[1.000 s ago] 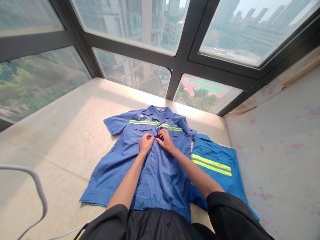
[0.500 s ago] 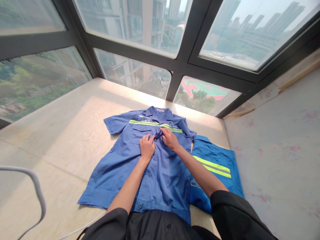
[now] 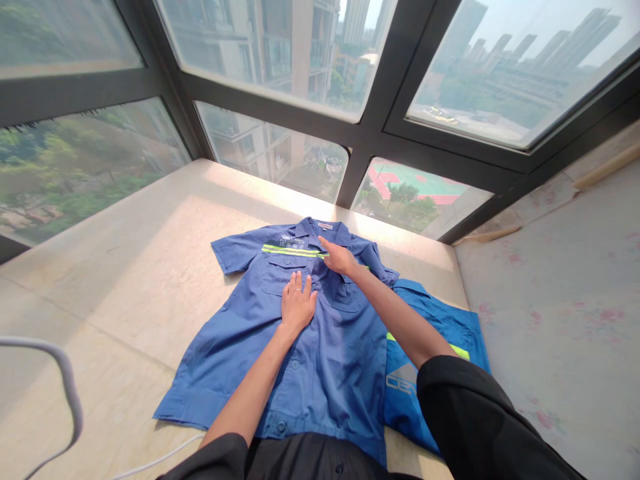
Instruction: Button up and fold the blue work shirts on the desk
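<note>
A blue short-sleeved work shirt (image 3: 235,347) with a yellow-green reflective stripe across the chest lies face up, its collar towards the window. My left hand (image 3: 298,303) rests flat on the shirt's front near the button strip, fingers stretched out. Higher up, just below the collar, my right hand (image 3: 337,255) is over the stripe with its fingers extended; nothing shows in it. Buttons are visible down the lower front. To the right lies a folded brighter blue garment (image 3: 435,320) with reflective stripes, partly hidden by my right arm.
The garments lie on a pale stone-like ledge (image 3: 125,287) in a window corner. Dark window frames (image 3: 367,133) rise behind. A floral-papered wall (image 3: 560,313) bounds the right side. A grey cable (image 3: 73,393) curves at the left, and a thin white cord (image 3: 160,458) runs near the shirt hem.
Both hands have let go of the shirt's front edge, which they were pinching. My left hand now lies flat slightly lower; my right hand has moved up towards the collar.
</note>
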{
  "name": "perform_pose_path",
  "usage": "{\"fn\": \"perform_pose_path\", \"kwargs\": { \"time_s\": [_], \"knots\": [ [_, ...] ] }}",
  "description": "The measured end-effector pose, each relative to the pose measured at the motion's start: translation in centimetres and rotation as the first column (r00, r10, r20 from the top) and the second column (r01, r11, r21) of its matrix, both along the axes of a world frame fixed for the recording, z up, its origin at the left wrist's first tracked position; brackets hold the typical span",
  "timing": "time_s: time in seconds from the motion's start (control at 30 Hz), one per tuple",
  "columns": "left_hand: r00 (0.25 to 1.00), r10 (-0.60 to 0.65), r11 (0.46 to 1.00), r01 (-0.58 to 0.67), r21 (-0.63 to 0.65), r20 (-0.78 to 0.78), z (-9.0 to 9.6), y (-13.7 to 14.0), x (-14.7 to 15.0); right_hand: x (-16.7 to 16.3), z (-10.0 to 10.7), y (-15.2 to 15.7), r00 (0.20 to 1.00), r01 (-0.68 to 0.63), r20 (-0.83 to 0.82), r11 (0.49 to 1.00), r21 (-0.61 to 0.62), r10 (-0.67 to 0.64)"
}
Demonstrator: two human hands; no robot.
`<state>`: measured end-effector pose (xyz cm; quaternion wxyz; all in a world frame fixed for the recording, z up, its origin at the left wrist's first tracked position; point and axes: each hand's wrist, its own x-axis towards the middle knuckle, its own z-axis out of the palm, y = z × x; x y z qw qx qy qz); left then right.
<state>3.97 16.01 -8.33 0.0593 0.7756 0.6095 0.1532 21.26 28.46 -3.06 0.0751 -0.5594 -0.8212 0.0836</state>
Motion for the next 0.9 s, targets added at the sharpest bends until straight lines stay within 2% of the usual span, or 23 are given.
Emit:
{"fn": "perform_pose_path", "kwargs": {
  "time_s": [0.07, 0.13, 0.3, 0.43, 0.53, 0.67, 0.77, 0.9],
  "knots": [
    [1.0, 0.01, 1.0, -0.01, 0.002, 0.021, 0.0, 0.0, 0.0, 0.2, -0.4, 1.2, 0.997, -0.059, 0.036, 0.995, -0.075, 0.062],
    [0.999, 0.016, 1.0, -0.016, 0.002, 0.047, 0.0, -0.1, 0.0, 0.7, -0.6, 2.0, 0.995, -0.084, 0.041, 0.994, -0.076, 0.087],
    [0.997, 0.018, 1.0, -0.018, -0.003, 0.079, 0.0, -0.1, -0.1, 2.4, -0.4, 2.1, 0.998, -0.048, 0.031, 0.998, 0.027, 0.047],
    [0.998, 0.054, 0.998, -0.053, -0.033, 0.043, 1.4, 0.7, 0.1, 3.1, -0.7, 1.3, 1.0, -0.02, 0.007, 0.991, 0.129, 0.019],
    [0.993, 0.111, 0.989, -0.107, -0.104, 0.035, 3.2, 2.6, 0.3, 3.0, -1.2, 0.7, 0.999, -0.041, -0.024, 0.977, 0.21, 0.047],
    [0.981, 0.162, 0.974, -0.143, -0.174, 0.106, 4.8, 6.6, 1.0, 2.3, -1.6, 0.3, 0.982, -0.165, -0.037, 0.943, 0.288, 0.183],
    [0.967, 0.134, 0.974, -0.088, -0.208, 0.217, 4.5, 9.5, 1.6, 1.9, -1.9, 0.3, 0.966, -0.229, -0.051, 0.933, 0.279, 0.252],
    [0.959, 0.076, 0.961, 0.003, -0.277, 0.274, 3.2, 12.0, 2.1, 1.4, -2.9, 0.3, 0.974, -0.187, -0.077, 0.95, 0.25, 0.212]
  ]
}}
